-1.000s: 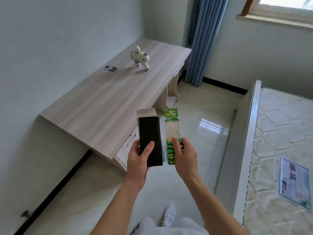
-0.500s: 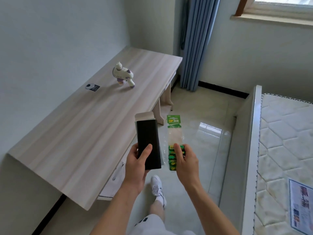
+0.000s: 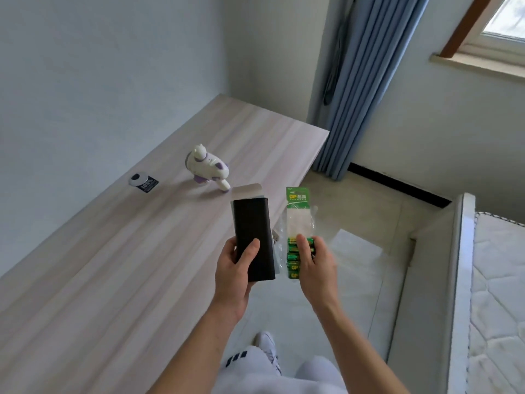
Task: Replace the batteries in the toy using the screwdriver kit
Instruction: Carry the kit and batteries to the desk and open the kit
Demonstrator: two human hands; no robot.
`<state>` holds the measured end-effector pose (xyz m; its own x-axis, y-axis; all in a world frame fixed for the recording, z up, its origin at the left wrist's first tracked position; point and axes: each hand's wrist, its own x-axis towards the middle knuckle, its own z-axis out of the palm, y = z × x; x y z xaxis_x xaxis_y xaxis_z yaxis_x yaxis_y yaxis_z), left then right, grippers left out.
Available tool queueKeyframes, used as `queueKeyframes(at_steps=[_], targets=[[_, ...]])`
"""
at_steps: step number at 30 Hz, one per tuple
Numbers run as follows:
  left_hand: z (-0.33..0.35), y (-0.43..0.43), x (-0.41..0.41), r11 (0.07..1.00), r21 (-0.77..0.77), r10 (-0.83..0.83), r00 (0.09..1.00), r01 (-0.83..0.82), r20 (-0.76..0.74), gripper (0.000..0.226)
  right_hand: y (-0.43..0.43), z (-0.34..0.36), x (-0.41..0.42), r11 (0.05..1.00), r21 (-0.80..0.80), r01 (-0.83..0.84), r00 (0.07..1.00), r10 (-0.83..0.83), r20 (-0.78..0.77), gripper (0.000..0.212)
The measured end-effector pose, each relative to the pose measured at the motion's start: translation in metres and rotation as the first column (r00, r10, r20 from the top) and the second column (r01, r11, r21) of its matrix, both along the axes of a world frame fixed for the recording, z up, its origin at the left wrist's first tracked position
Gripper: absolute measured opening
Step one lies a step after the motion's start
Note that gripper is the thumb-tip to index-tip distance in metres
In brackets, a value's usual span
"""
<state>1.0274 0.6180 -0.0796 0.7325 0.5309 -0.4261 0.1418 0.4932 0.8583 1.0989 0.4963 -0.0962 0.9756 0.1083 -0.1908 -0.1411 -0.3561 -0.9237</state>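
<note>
Batteries fill pack bottom; right hand grips pack, left hand box.

Head-height view, downward over desk

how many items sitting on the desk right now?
2. The white-and-purple toy stands on the desk toward its far end; a small black-and-silver item lies left of it, nearer the wall. The black box and battery pack are held, not set down.

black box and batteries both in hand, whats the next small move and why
Probably set both down on the desk beside the toy: the left hand holds the box, the right hand the batteries, so neither is free to work.
</note>
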Motion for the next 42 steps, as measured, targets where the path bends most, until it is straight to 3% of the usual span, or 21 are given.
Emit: queueKeyframes(at_steps=[4, 12, 17, 22, 26, 34, 38, 42], targets=[[0.004, 0.032, 0.034, 0.998, -0.030, 0.054, 0.999, -0.054, 0.003, 0.044, 0.034, 0.000, 0.042, 0.999, 0.002, -0.037, 0.999, 0.037, -0.027, 0.035], [0.005, 0.090, 0.082, 0.975, -0.045, 0.219, 0.975, -0.217, 0.030, 0.041, 0.103, 0.007, 0.114, 0.985, 0.038, -0.170, 0.985, 0.170, -0.017, 0.034], [0.002, 0.120, 0.109, 0.911, -0.042, 0.412, 0.910, -0.411, 0.045, 0.034, 0.153, 0.024, 0.163, 0.929, 0.073, -0.362, 0.932, 0.359, 0.054, 0.029], [0.008, 0.140, 0.140, 0.762, -0.065, 0.648, 0.760, -0.645, 0.052, 0.035, 0.201, 0.032, 0.207, 0.795, 0.099, -0.599, 0.801, 0.593, 0.082, 0.027], [0.013, 0.144, 0.158, 0.598, -0.102, 0.801, 0.599, -0.795, 0.029, 0.041, 0.231, 0.035, 0.226, 0.622, 0.111, -0.775, 0.632, 0.769, 0.100, 0.022], [0.004, 0.125, 0.138, 0.300, -0.062, 0.951, 0.304, -0.952, -0.057, 0.045, 0.249, 0.015, 0.203, 0.348, 0.101, -0.932, 0.357, 0.930, 0.084, 0.024], [-0.006, 0.115, 0.118, 0.226, -0.037, 0.967, 0.229, -0.973, -0.108, 0.030, 0.254, 0.009, 0.185, 0.250, 0.104, -0.963, 0.254, 0.967, 0.019, 0.025], [-0.018, 0.106, 0.097, 0.212, 0.004, 0.966, 0.209, -0.977, -0.152, 0.035, 0.251, -0.008, 0.167, 0.223, 0.115, -0.968, 0.211, 0.972, -0.107, 0.024]])
